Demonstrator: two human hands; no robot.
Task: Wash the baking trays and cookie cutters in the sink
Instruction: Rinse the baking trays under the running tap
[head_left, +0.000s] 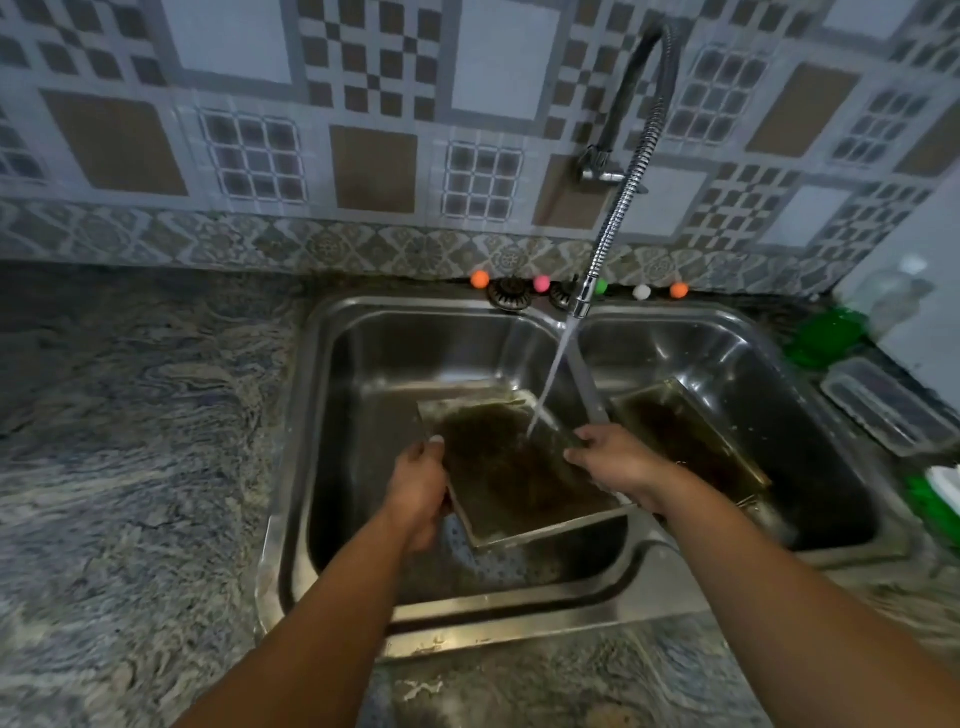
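A dirty rectangular baking tray (511, 467), dark brown with residue, is held tilted over the left basin of the steel double sink (363, 374). My left hand (418, 491) grips its left edge and my right hand (615, 460) grips its right edge. Water streams from the flexible faucet (615, 218) onto the tray's upper right part. A second dirty baking tray (685, 439) leans in the right basin. No cookie cutters show.
Marbled stone countertop (130, 441) lies left and in front of the sink. Small coloured balls (541, 283) line the sink's back edge. A clear plastic container (883, 402) and green items (826, 338) sit at the right, next to a white wall.
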